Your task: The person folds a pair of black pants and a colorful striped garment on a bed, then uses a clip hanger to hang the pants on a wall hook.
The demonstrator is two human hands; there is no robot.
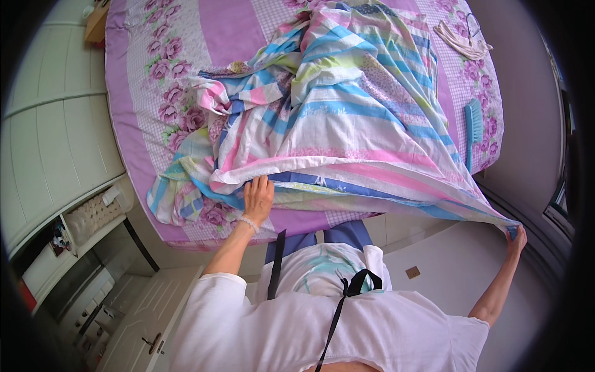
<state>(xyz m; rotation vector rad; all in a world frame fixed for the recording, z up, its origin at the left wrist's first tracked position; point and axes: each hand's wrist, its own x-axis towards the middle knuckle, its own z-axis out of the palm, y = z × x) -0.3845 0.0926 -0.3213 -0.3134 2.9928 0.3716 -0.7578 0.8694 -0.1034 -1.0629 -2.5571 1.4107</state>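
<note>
A large striped cloth (344, 121), likely a duvet cover, lies rumpled over the bed in blue, pink, white and green. Its near edge is pulled into a long line between my two hands. Out to the far right, my right hand (516, 239) grips one corner, which is lifted off the bed over the floor. My left hand (259, 195), with a beaded bracelet at the wrist, has its fingers curled on the near edge at centre left. Between the hands the edge parts slightly, and dark blue fabric shows inside. The far folds are bunched.
The bed wears a purple floral bedspread (232, 32). A blue bed brush (473, 123) and a pale cloth item (458, 42) lie on its right side. White cabinets (60, 121) and a shelf stand left. Behind on the left is a white door (139, 321).
</note>
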